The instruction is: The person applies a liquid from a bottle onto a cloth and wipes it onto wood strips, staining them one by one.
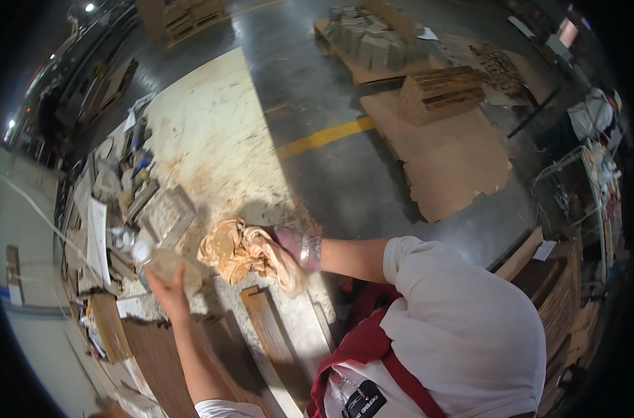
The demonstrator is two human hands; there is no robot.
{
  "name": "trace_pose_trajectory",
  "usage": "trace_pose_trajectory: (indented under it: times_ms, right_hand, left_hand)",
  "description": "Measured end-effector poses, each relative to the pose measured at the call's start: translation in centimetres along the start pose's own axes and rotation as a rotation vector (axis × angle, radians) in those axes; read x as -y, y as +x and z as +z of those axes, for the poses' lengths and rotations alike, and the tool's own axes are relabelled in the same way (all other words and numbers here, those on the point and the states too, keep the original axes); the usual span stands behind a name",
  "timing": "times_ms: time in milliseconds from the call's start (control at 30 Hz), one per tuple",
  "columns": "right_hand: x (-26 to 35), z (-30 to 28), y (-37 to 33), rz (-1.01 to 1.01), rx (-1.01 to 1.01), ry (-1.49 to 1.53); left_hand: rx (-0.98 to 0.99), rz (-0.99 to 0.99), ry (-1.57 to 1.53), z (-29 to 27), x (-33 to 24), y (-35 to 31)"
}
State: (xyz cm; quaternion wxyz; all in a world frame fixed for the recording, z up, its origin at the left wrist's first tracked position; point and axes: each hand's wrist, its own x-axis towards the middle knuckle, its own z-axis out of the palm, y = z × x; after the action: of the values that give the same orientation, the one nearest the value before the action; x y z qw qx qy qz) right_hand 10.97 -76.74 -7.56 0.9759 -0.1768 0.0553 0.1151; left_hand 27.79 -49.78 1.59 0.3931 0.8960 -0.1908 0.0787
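Observation:
My left hand [169, 291] is bare and closed around a translucent plastic bottle [186, 270] with a white cap, at the left of the worktable. Its thumb lies along the near side, and the bottle's far end points away from me. A crumpled tan cloth [235, 251] is bunched in my right hand [289, 245], which wears a purplish glove with a patterned cuff. The cloth hides most of the right fingers. Just below it, a brown wooden strip [269, 317] lies lengthwise on the pale, stained worktable [216, 104].
Tools and scraps [125, 188] crowd the table's left side, along with a white sheet [97, 237]. Dark brown boards [165, 355] lie near my left forearm. Across the floor are a flat cardboard sheet [456, 164], stacked wood [442, 94] and a loaded pallet [373, 49].

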Motion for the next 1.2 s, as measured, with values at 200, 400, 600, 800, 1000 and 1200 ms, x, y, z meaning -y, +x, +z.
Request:
trace_pose_trajectory:
  times_ms: [200,400,600,800,1000,1200]
  right_hand:
    - [0.4,0.0,-3.7,-0.048,-0.09,-0.033]
    - [-1.4,1.1,-3.7,0.102,-0.117,-0.227]
    - [-8.9,8.5,-0.7,0.386,0.125,-0.537]
    - [-27.4,21.9,-3.2,0.831,0.694,-0.922]
    - [-44.9,22.8,-16.8,0.097,2.047,-1.033]
    - [-61.0,23.1,-30.0,-0.202,2.21,-1.035]
  left_hand:
    - [-0.211,-0.2,-0.054,2.1,0.8,2.0]
    - [-0.179,-0.137,-0.099,-1.3,-6.2,-6.2]
    - [-0.023,-0.031,0.376,-5.5,-7.7,-35.1]
    - [0.057,-0.576,0.5,-7.6,-7.1,-47.6]
    - [-0.413,-0.381,0.042,5.0,-0.6,-49.7]
    - [-0.199,-0.282,0.02,1.0,-1.7,-47.9]
